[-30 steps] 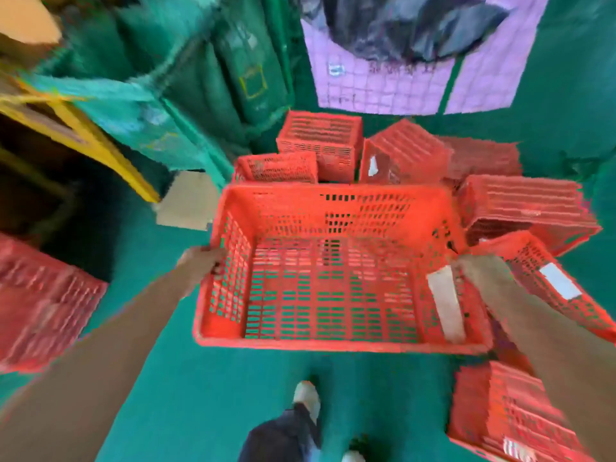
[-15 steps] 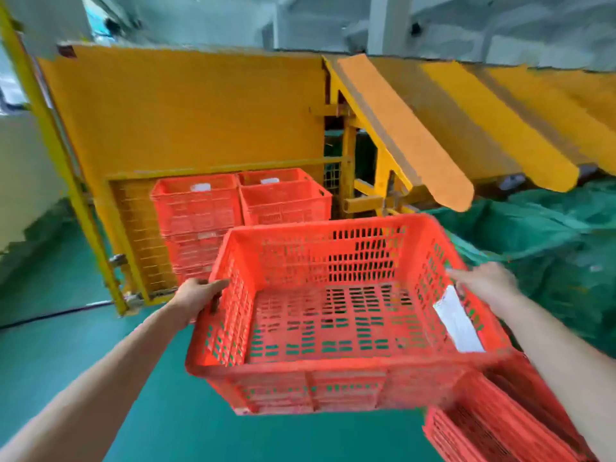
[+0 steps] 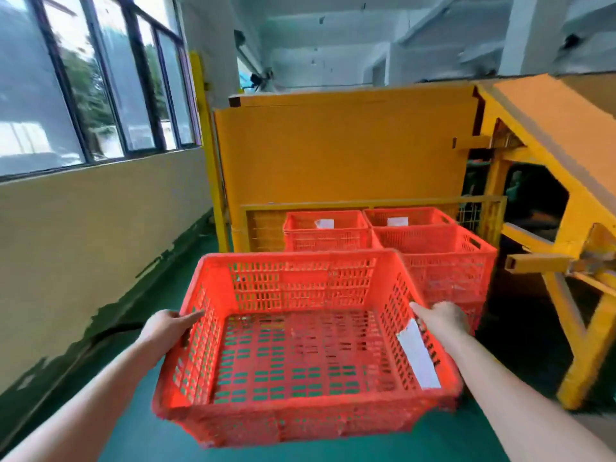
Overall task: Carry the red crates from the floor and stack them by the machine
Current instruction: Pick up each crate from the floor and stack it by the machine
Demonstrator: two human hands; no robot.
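One carried crate — left hand, right hand fingers curled round its sides; three stacked crates by machine.

Only the person's two arms and hands are in view. The bare left forearm enters from the 7 o'clock corner, its skin uncovered from the frame edge to the wrist. It ends in a bare left hand at 8 o'clock, where the back of the hand and a straight thumb show and the other fingers are hidden. The bare right forearm, smooth and slender, enters from 4 o'clock and is likewise uncovered along its whole visible length. The bare right hand at 3 o'clock shows its back and knuckles, slightly blurred, with the fingertips out of sight.
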